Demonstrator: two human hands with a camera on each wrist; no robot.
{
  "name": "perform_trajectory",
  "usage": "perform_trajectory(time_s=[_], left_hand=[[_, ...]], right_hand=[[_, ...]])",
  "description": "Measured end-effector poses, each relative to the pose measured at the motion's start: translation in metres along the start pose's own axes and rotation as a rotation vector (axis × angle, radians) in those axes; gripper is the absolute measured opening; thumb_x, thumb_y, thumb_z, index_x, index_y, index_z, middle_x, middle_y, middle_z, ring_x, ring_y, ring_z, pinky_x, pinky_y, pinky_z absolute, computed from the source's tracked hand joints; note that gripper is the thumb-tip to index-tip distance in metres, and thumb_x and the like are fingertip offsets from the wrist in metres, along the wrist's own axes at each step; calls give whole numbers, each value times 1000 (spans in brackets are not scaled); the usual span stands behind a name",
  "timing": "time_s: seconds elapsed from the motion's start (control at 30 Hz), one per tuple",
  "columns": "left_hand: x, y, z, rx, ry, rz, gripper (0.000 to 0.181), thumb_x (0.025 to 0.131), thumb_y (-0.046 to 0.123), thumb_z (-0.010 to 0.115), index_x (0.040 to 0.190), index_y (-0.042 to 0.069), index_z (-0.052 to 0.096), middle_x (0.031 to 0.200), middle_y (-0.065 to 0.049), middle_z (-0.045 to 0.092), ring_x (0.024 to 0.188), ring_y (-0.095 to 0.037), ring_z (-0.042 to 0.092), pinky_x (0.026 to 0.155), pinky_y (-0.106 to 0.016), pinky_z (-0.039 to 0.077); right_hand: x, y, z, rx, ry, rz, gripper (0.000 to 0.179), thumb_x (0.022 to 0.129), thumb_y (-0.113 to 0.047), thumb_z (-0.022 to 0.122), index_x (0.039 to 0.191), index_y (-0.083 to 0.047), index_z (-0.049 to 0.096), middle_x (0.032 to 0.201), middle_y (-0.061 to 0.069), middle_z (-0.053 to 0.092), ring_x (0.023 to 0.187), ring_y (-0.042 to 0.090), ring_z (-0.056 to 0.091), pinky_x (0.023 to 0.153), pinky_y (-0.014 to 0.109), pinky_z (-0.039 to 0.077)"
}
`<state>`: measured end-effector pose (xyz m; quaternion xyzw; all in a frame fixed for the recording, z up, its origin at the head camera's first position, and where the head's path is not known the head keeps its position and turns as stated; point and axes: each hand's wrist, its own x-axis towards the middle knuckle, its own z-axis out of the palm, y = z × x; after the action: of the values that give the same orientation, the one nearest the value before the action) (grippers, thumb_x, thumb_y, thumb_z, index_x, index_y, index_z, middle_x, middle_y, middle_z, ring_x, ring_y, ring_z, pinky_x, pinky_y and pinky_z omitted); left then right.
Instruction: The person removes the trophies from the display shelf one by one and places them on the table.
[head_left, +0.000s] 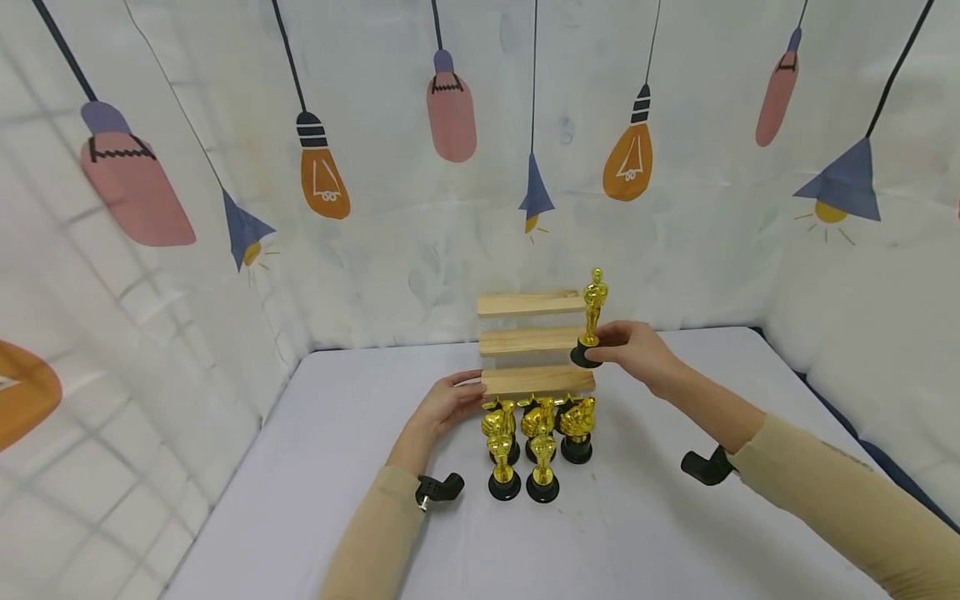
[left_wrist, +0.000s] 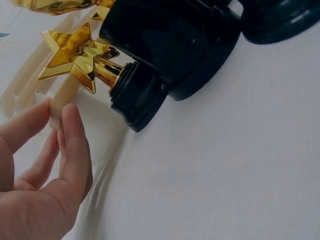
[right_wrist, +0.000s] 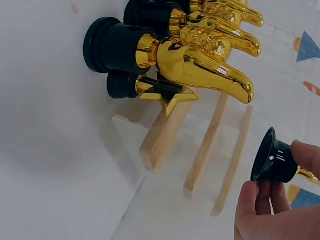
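My right hand (head_left: 639,354) holds up a gold figurine trophy (head_left: 594,302) by its round black base (right_wrist: 276,160), upright in front of the right end of a three-step wooden rack (head_left: 537,381). The thumb lies on one side of the base, fingers on the other. My left hand (head_left: 444,405) pinches the left end of the rack's lowest board (left_wrist: 61,102) between thumb and fingers. Just before the rack stand several trophies: gold thumbs-up trophies (right_wrist: 200,67), star trophies (left_wrist: 75,55) partly hidden behind them, and two figurine trophies (head_left: 543,467) at the front.
A white cloth covers the table (head_left: 337,517). Behind it hangs a pale curtain (head_left: 390,250) printed with lamps, and it continues along the left and right sides. The rack's upper boards (head_left: 525,305) rise in steps toward the curtain.
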<state>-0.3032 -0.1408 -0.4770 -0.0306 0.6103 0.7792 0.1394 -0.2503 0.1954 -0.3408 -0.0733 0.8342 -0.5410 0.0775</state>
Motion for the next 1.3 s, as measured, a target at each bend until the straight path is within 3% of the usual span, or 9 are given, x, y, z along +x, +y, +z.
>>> perform_trajectory(time_s=[0.67, 1.3], left_hand=[[1, 0, 2, 14, 3, 9, 51, 96, -2, 69, 144, -5, 52, 129, -26, 63, 96, -20, 70, 82, -28, 60], [2, -1, 0, 19, 9, 2, 51, 96, -1, 69, 144, -5, 52, 128, -25, 63, 97, -21, 70, 84, -29, 59]], right_hand=[[-31, 41, 4, -59, 72, 5, 56, 95, -22, 76, 137, 7, 54, 122, 19, 64, 115, 33, 58, 100, 52, 47], [-53, 73, 10, -67, 59, 59, 54, 92, -22, 79, 131, 8, 57, 117, 16, 66, 110, 31, 60, 95, 48, 50]])
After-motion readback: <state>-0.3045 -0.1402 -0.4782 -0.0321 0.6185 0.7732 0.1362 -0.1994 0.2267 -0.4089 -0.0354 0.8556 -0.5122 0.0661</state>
